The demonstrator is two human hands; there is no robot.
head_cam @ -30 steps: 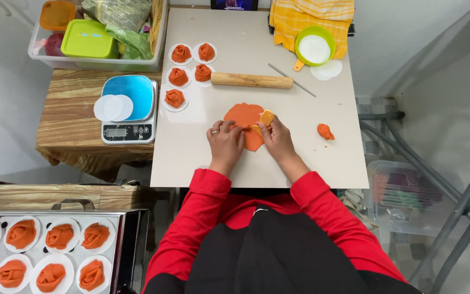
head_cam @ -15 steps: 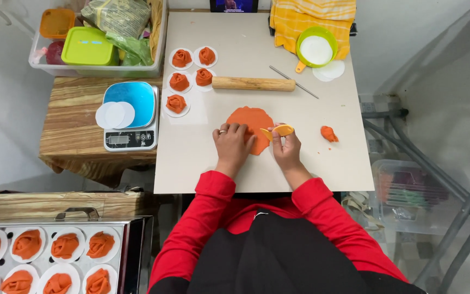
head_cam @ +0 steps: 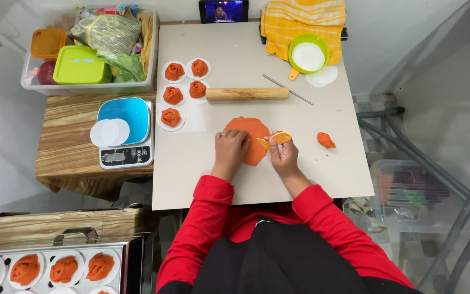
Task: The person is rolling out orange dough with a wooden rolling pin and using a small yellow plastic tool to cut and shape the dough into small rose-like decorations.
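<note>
A flat round sheet of orange dough (head_cam: 252, 132) lies on the beige table (head_cam: 191, 163). My left hand (head_cam: 232, 147) presses on the sheet's left part with its fingers spread over it. My right hand (head_cam: 282, 155) holds a small yellow-orange plastic scraper (head_cam: 274, 139) at the sheet's right edge. A small lump of orange dough (head_cam: 325, 140) sits alone to the right. Several orange dough roses (head_cam: 181, 87) rest on white paper rounds at the table's far left.
A wooden rolling pin (head_cam: 247, 93) and a thin metal rod (head_cam: 288, 89) lie behind the sheet. A green bowl (head_cam: 308, 54) on a yellow cloth and a phone (head_cam: 223, 11) stand at the back. A scale (head_cam: 122, 132), a plastic bin (head_cam: 91, 49) and a tray of roses (head_cam: 55, 269) are left.
My right hand has lifted the scraper off the dough sheet's middle and moved it to the sheet's right edge. My left hand stays on the sheet.
</note>
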